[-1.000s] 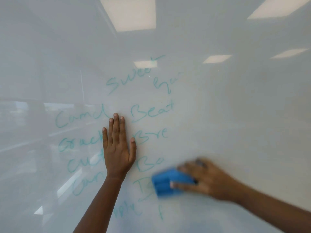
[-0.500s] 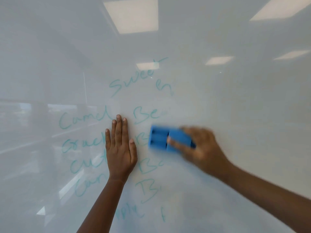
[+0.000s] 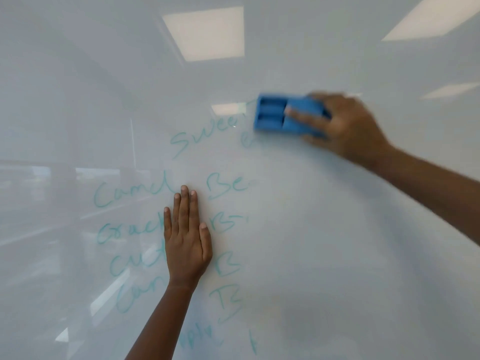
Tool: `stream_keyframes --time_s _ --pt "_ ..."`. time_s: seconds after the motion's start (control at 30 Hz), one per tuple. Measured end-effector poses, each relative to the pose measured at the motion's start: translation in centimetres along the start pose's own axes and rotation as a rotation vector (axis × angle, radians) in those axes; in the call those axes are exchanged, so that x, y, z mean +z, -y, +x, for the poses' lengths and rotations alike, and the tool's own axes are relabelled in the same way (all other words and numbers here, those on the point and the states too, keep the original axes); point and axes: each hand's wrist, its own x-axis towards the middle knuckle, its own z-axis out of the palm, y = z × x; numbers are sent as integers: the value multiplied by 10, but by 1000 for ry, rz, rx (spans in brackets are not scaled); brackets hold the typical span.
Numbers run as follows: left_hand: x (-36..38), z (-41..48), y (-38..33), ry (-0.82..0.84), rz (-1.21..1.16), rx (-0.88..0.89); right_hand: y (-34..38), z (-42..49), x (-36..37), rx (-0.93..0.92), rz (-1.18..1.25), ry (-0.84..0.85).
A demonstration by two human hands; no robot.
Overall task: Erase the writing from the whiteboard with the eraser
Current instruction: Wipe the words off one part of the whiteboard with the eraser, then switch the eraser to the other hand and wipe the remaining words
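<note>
Glossy whiteboard [image 3: 337, 255] fills the whole view; ceiling light panels [image 3: 205, 32] are seen reflected in its upper part. Teal handwriting [image 3: 132, 193] is seen in two rough columns. A blue eraser [image 3: 283, 115] is gripped by the right hand [image 3: 345, 126] and pressed flat against the board, blurred; one finger is laid along its back, the thumb is tucked under its lower edge. Just left of and below the gripped eraser the word "Swee" [image 3: 202, 136] is read, with a curl of a letter touching the eraser's lower left corner. Board below and right of the grip is seen wiped, with only a faint haze. Well below and left of the grip, the left hand [image 3: 187, 242] is laid flat on the board, fingers straight and together, nothing held. Word stubs "Be" [image 3: 226, 185] and "B" [image 3: 228, 266] are noted just right of that flat hand, fuller words to its left.
</note>
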Motion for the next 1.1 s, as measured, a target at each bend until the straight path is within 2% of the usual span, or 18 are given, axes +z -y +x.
stream_keyframes --time_s 0.1,0.17,0.23,0.3,0.47,0.53,0.6,0.7,0.8,0.87,1.0,1.1 --pt "0 0 0 1 2 -1 -45 14 0 401 -116 -82" --pt "0 -1 0 2 4 -3 -42 23 5 709 -143 -108" --pt "0 -1 1 8 4 -1 -20 33 13 849 -141 -124" --pt "0 0 0 16 9 -4 18 33 23 716 -64 -162" --pt "-3 0 1 -4 -13 12 129 -28 40 76 107 -106" --pt "-8 0 -1 -27 -51 108 147 -49 41 -91 165 -50" --pt "-13 3 -5 -27 -25 314 148 -58 42 -166 195 -28" --pt "-13 14 -17 7 54 532 142 -56 44 -219 231 7" --pt "-13 26 -21 66 47 573 128 -53 40 -299 314 105" --pt "-13 32 -18 67 63 604 108 -52 32 -290 378 193" --pt "-18 59 -11 25 94 608 56 -49 15 30 226 124" --pt "-22 108 -5 -37 131 451 23 -44 16 252 63 60"
